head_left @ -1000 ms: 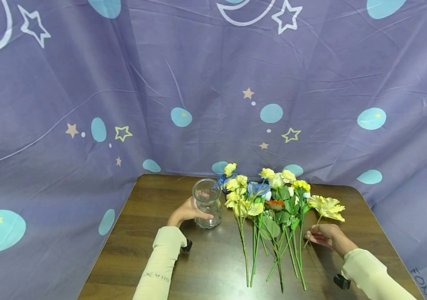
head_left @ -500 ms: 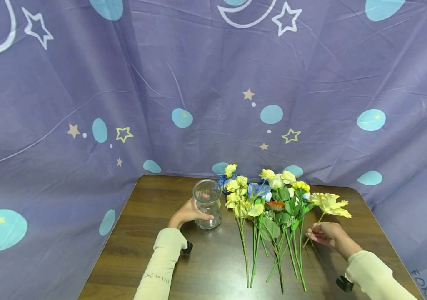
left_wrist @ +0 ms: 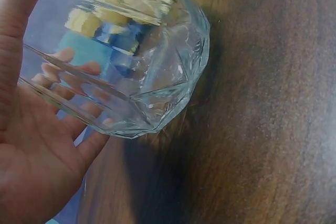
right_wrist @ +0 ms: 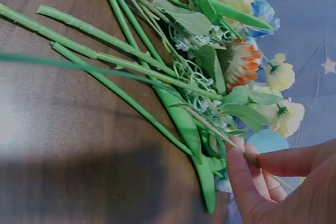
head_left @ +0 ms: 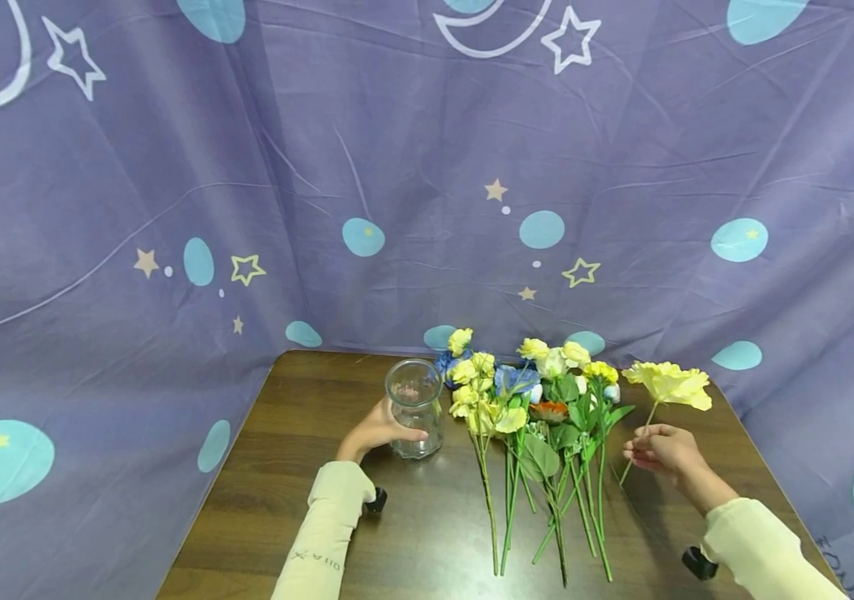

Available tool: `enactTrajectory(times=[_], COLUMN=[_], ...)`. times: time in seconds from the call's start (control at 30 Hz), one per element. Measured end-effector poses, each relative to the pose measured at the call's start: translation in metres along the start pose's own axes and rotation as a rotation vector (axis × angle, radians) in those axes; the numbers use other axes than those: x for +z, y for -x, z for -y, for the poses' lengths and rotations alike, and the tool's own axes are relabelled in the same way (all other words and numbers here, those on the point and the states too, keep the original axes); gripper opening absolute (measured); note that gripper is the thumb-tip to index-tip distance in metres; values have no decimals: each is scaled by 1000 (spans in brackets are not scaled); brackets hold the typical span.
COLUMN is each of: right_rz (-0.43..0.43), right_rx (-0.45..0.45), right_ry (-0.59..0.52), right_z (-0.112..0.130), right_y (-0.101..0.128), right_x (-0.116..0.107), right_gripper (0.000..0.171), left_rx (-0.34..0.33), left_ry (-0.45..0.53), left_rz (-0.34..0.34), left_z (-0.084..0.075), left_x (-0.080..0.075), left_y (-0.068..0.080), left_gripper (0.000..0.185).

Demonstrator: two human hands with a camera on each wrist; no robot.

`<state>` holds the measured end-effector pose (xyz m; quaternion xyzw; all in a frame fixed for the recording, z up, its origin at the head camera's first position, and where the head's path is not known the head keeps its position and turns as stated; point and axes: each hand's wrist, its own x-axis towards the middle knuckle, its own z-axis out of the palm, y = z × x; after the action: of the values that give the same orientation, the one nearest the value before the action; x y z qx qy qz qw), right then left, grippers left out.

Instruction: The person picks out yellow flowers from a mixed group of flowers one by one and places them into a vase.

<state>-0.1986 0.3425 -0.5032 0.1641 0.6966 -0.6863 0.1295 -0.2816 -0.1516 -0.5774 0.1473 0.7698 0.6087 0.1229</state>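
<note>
A clear glass vase (head_left: 417,408) stands upright on the table, with my left hand (head_left: 380,429) gripping its side. In the left wrist view the faceted base of the vase (left_wrist: 163,85) shows, and the fingers of my left hand (left_wrist: 44,145) are seen through the glass. My right hand (head_left: 662,454) pinches the thin stem of a large yellow flower (head_left: 670,385) between thumb and fingers, bloom up, at the right of the table. Up close in the right wrist view, the pinched stem (right_wrist: 210,125) runs past thumb and fingertips of my right hand (right_wrist: 278,177).
Between the hands lies a row of artificial flowers: yellow sprays (head_left: 479,392), a blue bloom (head_left: 516,379), an orange one (head_left: 550,411) and green stems (head_left: 591,517) pointing to the front. A patterned purple curtain (head_left: 427,167) hangs behind the wooden table (head_left: 262,500).
My right hand has moved a little right and up with the yellow flower, whose bloom now stands higher and apart from the row. My left hand stays on the vase.
</note>
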Motion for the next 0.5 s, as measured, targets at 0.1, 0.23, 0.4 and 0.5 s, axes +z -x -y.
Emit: enactTrajectory(times=[0.1,0.23,0.4,0.5], right_rz=[-6,-15,-13,-1], right_rx=[-7,-13,-13,-18], right_ry=[1,13,17,9], right_z=[6,14,21,24], right_y=[0,1,2,1], right_x=[-2,-6,-11,-12], right_gripper=[11,10,14,19], left_rx=[-17,-29,-34,-35], left_ry=[6,5,-2,6], left_rz=[-6,-9,4,11], left_z=[-1,-1,-1,-1], left_x=[0,0,-1,-2], left_y=[0,1,2,2], left_gripper=[98,96,93,93])
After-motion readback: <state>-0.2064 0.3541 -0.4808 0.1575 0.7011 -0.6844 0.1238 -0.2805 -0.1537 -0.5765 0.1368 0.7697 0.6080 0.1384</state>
